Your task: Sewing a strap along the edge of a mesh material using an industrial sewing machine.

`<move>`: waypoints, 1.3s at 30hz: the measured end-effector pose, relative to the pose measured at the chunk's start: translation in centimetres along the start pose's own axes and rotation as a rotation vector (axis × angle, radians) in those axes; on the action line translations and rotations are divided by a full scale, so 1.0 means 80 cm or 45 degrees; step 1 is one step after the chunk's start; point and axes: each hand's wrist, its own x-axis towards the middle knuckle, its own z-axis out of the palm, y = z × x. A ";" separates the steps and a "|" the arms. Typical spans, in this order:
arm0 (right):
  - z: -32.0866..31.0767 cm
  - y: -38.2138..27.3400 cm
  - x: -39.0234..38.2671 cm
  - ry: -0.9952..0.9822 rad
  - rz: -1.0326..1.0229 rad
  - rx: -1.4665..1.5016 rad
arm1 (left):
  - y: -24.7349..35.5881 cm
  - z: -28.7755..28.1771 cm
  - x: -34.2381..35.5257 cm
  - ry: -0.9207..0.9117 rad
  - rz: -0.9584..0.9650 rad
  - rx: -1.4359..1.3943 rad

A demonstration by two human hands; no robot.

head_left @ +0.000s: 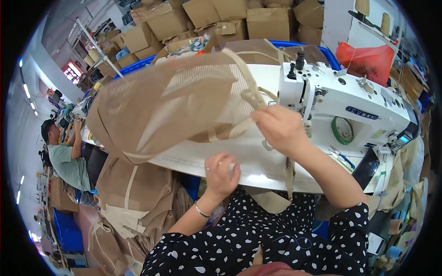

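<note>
A brown mesh cloth, partly see-through and edged with a pale beige band, billows in the air left of the scene's middle. Its far edge blurs; its left end curves down toward the near side; its right end narrows to a bunched corner.

In your right hand: brown mesh cloth, matt, open-weave, partly see-through; beige cloth binding, matt, closely woven.
Above your left hand, at the wrist: bangle, polished silvery metal.
Beneath your hands: desk, smooth, white, glossy with glare.
Right of your right hand: sewing machine, hard glossy white casing; phone, dark, glassy, smooth.
Beyond your right hand: bag, thin red plastic, crinkled, shiny.
Left of your left hand: heaped cloth, brown, matt, creased.
Well beyond both hands: boxes, matt brown cardboard.
</note>
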 end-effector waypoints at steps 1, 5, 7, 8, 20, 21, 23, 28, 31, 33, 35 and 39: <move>-0.008 -0.007 0.009 0.090 0.053 0.024 | -0.005 -0.003 -0.006 -0.021 -0.152 0.133; -0.032 -0.014 0.032 0.237 0.173 0.161 | -0.056 -0.024 0.002 0.017 -0.325 0.400; -0.032 -0.017 0.040 0.319 0.284 0.271 | -0.071 -0.026 0.023 0.109 -0.293 0.416; -0.035 -0.020 0.043 0.396 0.400 0.369 | -0.076 -0.022 0.038 0.155 -0.253 0.339; -0.059 -0.015 0.042 0.339 0.631 0.656 | -0.127 -0.120 0.179 0.259 0.075 0.254; -0.063 -0.016 0.041 0.222 0.612 0.433 | -0.121 -0.131 0.190 0.265 0.125 0.247; -0.052 -0.017 0.040 0.248 0.534 0.371 | -0.102 -0.162 0.205 0.277 0.217 0.266; -0.024 -0.021 0.029 0.404 0.367 0.172 | -0.080 -0.169 0.210 -0.136 0.001 0.206; -0.004 -0.018 0.012 0.265 0.025 -0.255 | -0.098 -0.168 0.190 -0.472 -0.007 0.106; 0.005 -0.031 0.020 0.315 -0.301 -0.107 | -0.114 -0.169 0.159 -0.445 -0.158 -0.081; 0.035 -0.034 0.015 0.253 -0.241 -0.099 | -0.116 -0.158 0.149 -0.406 -0.047 -0.083; 0.062 0.001 -0.003 0.233 0.072 0.077 | 0.009 -0.100 0.145 -0.376 0.444 0.408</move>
